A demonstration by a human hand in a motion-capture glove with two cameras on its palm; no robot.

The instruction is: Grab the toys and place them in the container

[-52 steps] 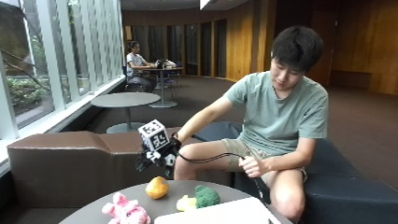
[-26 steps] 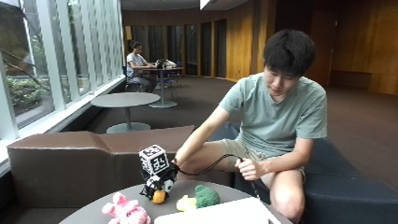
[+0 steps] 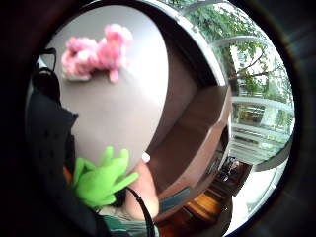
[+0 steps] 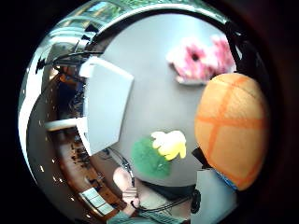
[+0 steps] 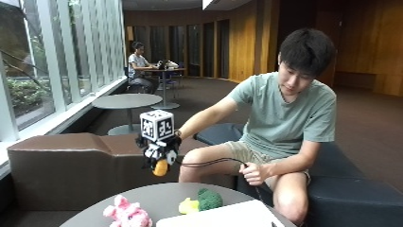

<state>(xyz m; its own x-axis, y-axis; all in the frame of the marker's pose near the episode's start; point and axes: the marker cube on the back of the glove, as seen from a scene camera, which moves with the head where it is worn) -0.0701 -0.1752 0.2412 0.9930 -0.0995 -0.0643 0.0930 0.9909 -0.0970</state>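
Observation:
My gloved right hand [image 5: 159, 152] hangs above the round grey table [image 5: 157, 194] and grips an orange toy [image 5: 161, 168], which pokes out below the fingers. In the thumb side palm view the orange toy [image 4: 231, 126] sits close against the palm, and its green limbs [image 3: 101, 177] show in the little finger side view. A pink plush toy [image 5: 127, 213] lies on the table at the front left. A green and yellow toy [image 5: 200, 201] lies beside a white container [image 5: 220, 218] at the front edge.
A brown bench [image 5: 69, 161] backs the table on the far side. The person sits on a dark seat [image 5: 340, 189], and the bare left hand [image 5: 252, 172] holds a cable by the knee. The pink plush [image 3: 96, 52] lies well below the palm.
The hand came down onto the orange toy on the table, took hold of it and has now lifted it clear of the tabletop.

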